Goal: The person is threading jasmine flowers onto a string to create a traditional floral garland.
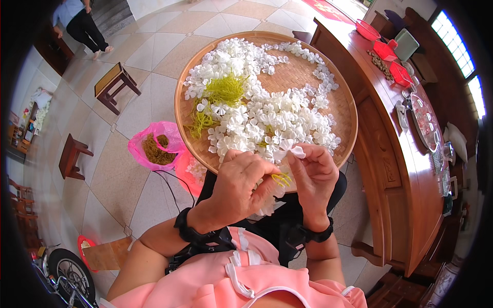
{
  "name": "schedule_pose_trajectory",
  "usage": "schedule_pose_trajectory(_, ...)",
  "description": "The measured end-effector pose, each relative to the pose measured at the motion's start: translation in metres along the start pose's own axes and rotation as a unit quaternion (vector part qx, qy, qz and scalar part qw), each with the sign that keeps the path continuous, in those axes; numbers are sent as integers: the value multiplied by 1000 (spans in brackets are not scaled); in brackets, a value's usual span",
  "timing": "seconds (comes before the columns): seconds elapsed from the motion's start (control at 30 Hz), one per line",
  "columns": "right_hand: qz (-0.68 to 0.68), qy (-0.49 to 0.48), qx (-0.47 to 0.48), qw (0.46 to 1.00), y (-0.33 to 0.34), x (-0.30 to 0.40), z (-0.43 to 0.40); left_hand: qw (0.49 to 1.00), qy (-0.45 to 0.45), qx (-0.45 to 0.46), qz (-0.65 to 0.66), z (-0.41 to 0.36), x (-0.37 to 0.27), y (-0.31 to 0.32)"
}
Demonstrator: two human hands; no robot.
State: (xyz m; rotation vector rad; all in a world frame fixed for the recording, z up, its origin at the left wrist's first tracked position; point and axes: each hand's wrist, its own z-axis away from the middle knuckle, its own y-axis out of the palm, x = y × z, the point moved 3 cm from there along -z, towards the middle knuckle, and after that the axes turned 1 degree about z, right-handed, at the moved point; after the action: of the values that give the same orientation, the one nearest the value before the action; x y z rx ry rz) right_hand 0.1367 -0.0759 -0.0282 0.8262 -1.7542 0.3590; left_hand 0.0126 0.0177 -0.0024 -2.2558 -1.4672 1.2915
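Between the thumb and fingers of my left hand point(244, 181) is a yellow-green plastic stem point(282, 179), its thin prongs pointing right. White petals hang below that hand, partly hidden by it. My right hand point(314, 173) pinches a white artificial flower point(289, 151) by its edge, just above the stem. Both hands are over the near rim of a round woven bamboo tray point(285, 73), which rests at my lap. Loose white artificial flowers point(269, 111) are heaped across the tray. A bunch of yellow-green stems point(225, 90) lies among them at the left.
Left of the tray, a pink plastic bag point(169, 131) holds brownish-green strands point(158, 150). Small wooden stools point(115, 86) stand farther left on the tiled floor. A long wooden counter point(389, 154) runs close along the right. A person point(79, 25) is at the far left, and a motorcycle wheel point(72, 277) lower left.
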Motion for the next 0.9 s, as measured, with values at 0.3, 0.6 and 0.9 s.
schedule_pose_trajectory(0.3, -15, 26, 68, 997, 5, 9, 7, 998, -11, -53, -35, -3, -4, -8)
schedule_pose_trajectory(0.6, -34, 31, 92, 995, 6, 9, 6, 996, -7, -73, -54, -4, -3, -7)
schedule_pose_trajectory(0.9, -45, 29, 73, 996, 8, 7, 9, 992, 19, -97, -80, -5, -7, -8)
